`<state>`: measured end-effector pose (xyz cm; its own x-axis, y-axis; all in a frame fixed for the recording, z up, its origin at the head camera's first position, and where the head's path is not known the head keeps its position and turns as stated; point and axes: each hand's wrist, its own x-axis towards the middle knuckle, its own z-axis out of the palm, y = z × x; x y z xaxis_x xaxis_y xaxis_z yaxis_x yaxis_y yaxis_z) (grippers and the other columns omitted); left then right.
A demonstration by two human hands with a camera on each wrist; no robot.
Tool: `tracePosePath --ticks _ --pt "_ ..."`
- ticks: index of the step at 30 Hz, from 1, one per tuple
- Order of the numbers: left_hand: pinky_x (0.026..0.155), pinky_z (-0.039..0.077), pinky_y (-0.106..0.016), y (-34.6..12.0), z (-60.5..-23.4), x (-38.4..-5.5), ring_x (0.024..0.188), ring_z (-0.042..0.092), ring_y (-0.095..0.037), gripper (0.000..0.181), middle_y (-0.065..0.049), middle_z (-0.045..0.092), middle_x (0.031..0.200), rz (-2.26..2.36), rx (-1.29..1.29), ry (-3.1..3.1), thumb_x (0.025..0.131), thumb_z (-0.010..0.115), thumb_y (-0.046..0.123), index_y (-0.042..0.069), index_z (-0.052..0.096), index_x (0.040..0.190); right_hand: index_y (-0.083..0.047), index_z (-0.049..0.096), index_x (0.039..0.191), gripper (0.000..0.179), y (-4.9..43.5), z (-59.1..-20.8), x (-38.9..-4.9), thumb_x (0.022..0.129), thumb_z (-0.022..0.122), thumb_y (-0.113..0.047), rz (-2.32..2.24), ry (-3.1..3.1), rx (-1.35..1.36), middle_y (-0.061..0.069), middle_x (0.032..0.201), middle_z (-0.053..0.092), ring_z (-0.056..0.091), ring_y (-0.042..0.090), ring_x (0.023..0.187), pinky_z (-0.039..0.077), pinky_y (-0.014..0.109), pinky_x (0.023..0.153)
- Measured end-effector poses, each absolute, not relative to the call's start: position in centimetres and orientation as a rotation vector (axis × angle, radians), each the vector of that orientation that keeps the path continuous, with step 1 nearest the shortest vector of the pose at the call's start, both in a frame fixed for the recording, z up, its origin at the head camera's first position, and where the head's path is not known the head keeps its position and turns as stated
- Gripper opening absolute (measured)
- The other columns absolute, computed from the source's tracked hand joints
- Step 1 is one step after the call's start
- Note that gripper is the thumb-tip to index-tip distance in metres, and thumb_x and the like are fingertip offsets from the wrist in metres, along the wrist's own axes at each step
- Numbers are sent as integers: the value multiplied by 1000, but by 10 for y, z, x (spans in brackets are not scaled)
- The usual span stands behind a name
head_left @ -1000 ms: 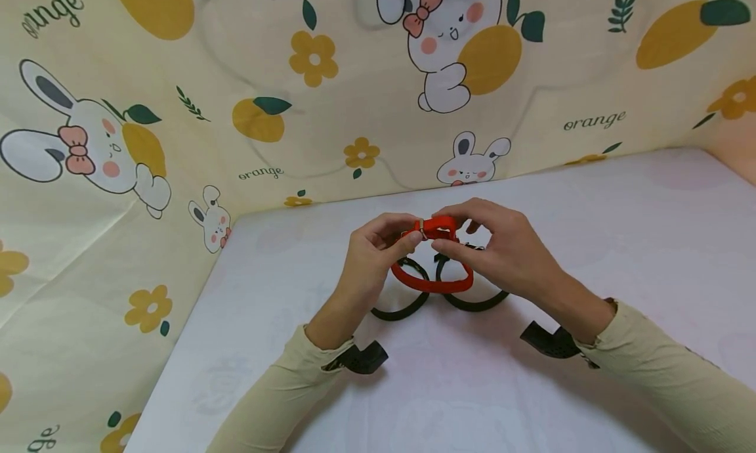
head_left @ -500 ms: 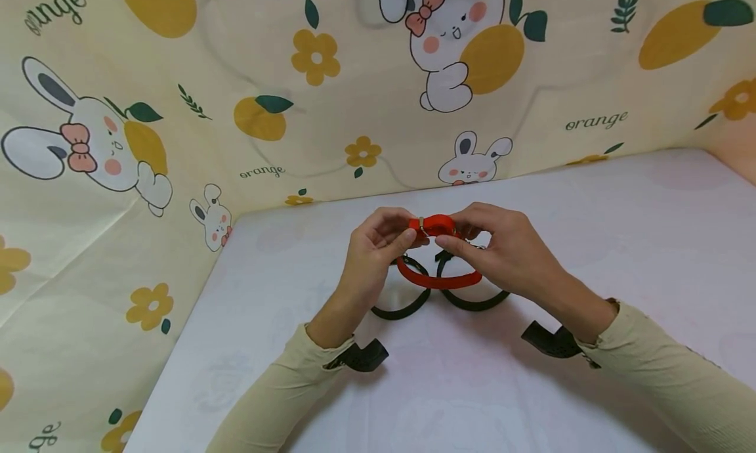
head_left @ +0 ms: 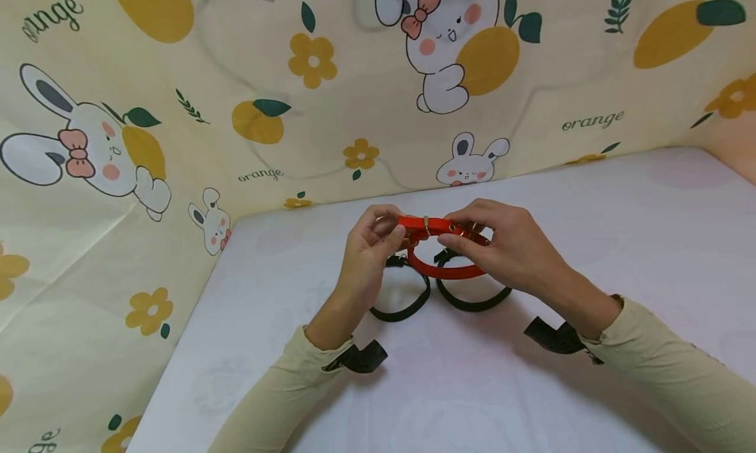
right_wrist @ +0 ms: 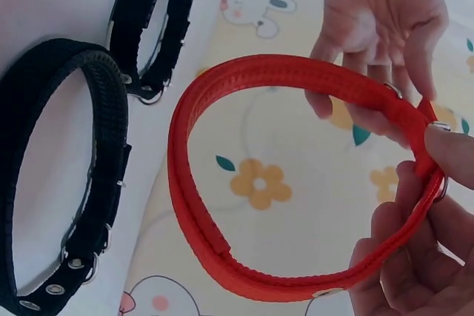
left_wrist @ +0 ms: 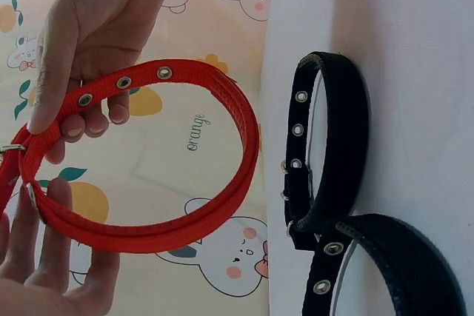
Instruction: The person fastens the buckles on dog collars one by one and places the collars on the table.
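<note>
A red pet collar [head_left: 455, 273] is held in the air as a closed loop, with the left hand [head_left: 367, 259] at one side and the right hand [head_left: 516, 246] at the other. The left thumb and fingers pinch the strap beside its metal buckle [head_left: 426, 226]. On the other side of the buckle, the right thumb and fingers grip the strap where an eyelet shows. Several metal eyelets line the red strap [left_wrist: 181, 69] in the left wrist view. Some fingertips are hidden behind the strap.
Two black collars with metal eyelets, a left one [head_left: 398, 316] and a right one [head_left: 475, 305], stand side by side on the white table [head_left: 449, 387] below the hands. A fabric backdrop [head_left: 331, 111] printed with rabbits and oranges rises behind the table.
The bulging strap loop beside the buckle has flattened into a straight band. The collar's lower ring has shifted right and slightly up; the hands remain close to their places.
</note>
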<state>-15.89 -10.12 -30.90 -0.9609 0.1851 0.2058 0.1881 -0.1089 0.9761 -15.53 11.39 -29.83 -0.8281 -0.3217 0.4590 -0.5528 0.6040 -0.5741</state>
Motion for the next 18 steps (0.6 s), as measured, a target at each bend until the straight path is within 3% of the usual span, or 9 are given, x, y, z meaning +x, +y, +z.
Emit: tracePosePath --ticks 8,18 --pt "100 53 -44 -103 -310 -158 103 69 -15 19 -18 61 123 -2347 -479 -2026 101 48 2 4 49 120 -15 76 110 25 115 -297 -155 87 78 -26 1054 -2544 708 -3 94 70 62 12 81 51 29 67" --pt "100 53 -43 -101 -311 -159 101 69 -12 18 -6 66 118 -2384 -521 -1968 101 48 2 8 50 118 -16 76 109 24 118 -296 -155 88 77 -27 1026 -2528 686 -2 93 70 60 12 83 48 30 66"
